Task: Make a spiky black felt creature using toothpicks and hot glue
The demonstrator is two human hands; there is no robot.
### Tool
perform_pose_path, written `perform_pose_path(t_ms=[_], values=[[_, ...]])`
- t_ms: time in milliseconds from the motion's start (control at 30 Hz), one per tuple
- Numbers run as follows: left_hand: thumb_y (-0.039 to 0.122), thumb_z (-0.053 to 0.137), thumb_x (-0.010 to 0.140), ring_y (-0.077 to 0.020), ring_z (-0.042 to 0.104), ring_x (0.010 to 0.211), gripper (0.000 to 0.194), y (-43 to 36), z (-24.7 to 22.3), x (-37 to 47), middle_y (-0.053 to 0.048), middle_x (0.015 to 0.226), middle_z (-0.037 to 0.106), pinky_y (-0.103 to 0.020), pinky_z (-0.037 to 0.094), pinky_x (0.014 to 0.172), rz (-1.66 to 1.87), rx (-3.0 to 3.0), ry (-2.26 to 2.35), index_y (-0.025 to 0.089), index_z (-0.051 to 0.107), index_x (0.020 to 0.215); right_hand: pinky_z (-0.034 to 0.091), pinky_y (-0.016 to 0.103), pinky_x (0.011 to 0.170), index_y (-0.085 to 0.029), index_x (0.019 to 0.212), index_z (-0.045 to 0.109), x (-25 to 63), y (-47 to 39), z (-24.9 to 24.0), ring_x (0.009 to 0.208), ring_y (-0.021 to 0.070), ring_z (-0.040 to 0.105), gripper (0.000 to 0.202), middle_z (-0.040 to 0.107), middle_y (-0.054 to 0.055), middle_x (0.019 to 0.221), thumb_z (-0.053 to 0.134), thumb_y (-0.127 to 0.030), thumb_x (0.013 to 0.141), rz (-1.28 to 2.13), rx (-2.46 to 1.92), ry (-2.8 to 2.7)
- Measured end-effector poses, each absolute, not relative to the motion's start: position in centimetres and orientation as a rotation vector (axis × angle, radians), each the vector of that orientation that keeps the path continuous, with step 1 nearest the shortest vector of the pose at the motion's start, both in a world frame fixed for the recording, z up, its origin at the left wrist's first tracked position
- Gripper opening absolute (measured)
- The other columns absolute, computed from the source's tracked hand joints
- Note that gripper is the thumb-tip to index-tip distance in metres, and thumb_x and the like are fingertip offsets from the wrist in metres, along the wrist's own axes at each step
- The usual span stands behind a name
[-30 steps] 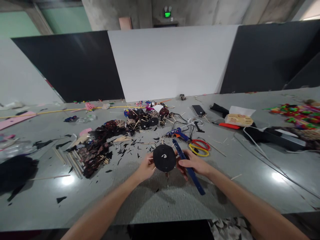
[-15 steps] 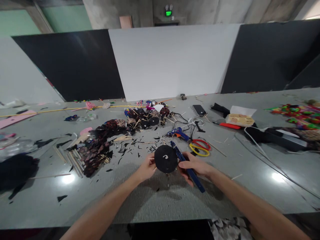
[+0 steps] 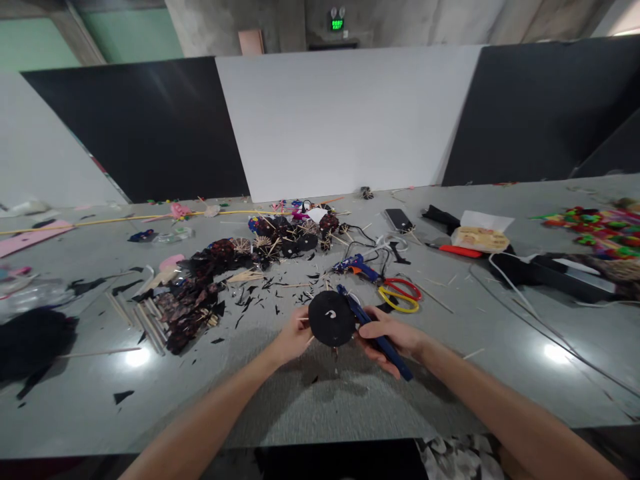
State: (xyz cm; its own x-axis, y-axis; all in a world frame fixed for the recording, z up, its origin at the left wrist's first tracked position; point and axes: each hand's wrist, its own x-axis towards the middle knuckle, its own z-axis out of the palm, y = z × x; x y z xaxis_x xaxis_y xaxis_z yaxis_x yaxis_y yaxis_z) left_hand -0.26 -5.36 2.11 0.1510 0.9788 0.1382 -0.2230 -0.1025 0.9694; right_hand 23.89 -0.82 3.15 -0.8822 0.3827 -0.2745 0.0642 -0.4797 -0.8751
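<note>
In my left hand (image 3: 294, 337) is a round black disc (image 3: 332, 320) with a small pale curved mark near its middle. Thin wooden sticks poke out around its edge, and my fingertips are partly hidden behind it. My right hand (image 3: 385, 339) grips a long dark blue tool (image 3: 395, 359) that looks like a utility knife. Its upper end lies against or just beside the disc's right edge; I cannot tell which. Beyond my hands lie a blue glue gun (image 3: 356, 267) and scissors with red and yellow handles (image 3: 400, 297).
A heap of dark crinkled material and stick wheels (image 3: 220, 263) stretches across the left and middle. Black scraps and wooden sticks (image 3: 150, 327) litter the grey table (image 3: 280, 407). A phone (image 3: 399, 220), a tissue pack (image 3: 480, 238) and cables lie at right. White and black panels stand behind.
The blue tool has turned slightly in my right hand, its lower end shifting a little up and right. The disc and my left hand stay almost still.
</note>
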Motion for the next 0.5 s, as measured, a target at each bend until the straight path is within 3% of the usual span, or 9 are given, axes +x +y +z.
perform_pose_path(t_ms=[267, 500], values=[[0.042, 0.096, 0.063, -0.0173, 0.062, 0.077, 0.036, -5.47, 2.69, -0.1, -0.005, 0.08, 0.073, -0.026, 0.053, 0.078, 1.263, 1.187, 0.843, 0.015, 0.078, 0.078, 0.039, 0.018, 0.025, -0.022, 0.097, 0.046, 23.82, -0.65, 3.07, 0.024, 0.0128, 0.048, 0.039, 0.057, -0.008, 0.048, 0.07, -0.049, 0.083, 2.489, -0.663, -1.46], [0.038, 0.096, 0.063, -0.0193, 0.064, 0.081, 0.035, -5.46, 2.64, -0.18, -0.005, 0.083, 0.073, -0.028, 0.054, 0.08, 1.242, 1.174, 0.884, 0.016, 0.078, 0.083, 0.042, 0.018, 0.028, -0.022, 0.096, 0.048, 23.85, -0.72, 3.92, 0.025, 0.0076, 0.039, 0.039, 0.051, -0.011, 0.048, 0.07, -0.051, 0.083, 2.534, -0.667, -1.45]])
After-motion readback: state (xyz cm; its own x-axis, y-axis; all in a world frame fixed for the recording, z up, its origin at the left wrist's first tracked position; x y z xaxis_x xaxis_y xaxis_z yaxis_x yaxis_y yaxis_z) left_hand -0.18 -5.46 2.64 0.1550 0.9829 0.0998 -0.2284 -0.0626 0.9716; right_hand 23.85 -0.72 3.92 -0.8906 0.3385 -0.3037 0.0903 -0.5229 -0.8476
